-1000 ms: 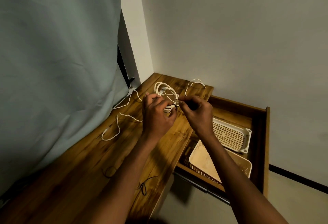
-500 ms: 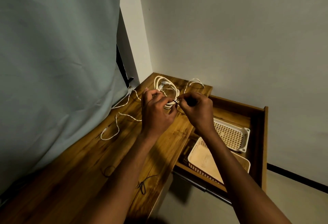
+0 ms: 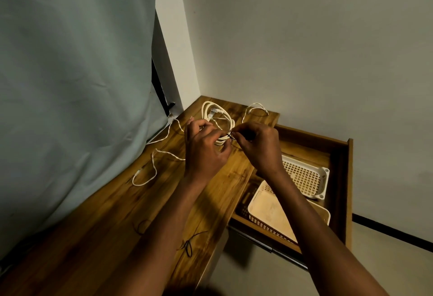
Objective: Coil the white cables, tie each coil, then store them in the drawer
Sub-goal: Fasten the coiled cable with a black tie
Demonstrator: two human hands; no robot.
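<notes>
A coiled white cable (image 3: 216, 117) is held just above the far end of the wooden desk (image 3: 117, 213). My left hand (image 3: 203, 148) grips the near side of the coil. My right hand (image 3: 257, 143) pinches a thin black tie (image 3: 230, 136) wrapped at the coil's right side. A loose white cable (image 3: 153, 155) lies uncoiled on the desk to the left, and another thin white cable (image 3: 255, 108) loops at the desk's far right corner. The open wooden drawer (image 3: 339, 178) stands to the right, below my right forearm.
In the drawer sit a white perforated tray (image 3: 304, 176) and a cream basket (image 3: 264, 206). Two thin black ties (image 3: 187, 244) lie on the near desk. A grey-green curtain (image 3: 70, 85) hangs along the left; walls close the corner.
Both hands stay at the coil, fingers shifting slightly around the black tie. The view has drifted a little; the coil stays in place.
</notes>
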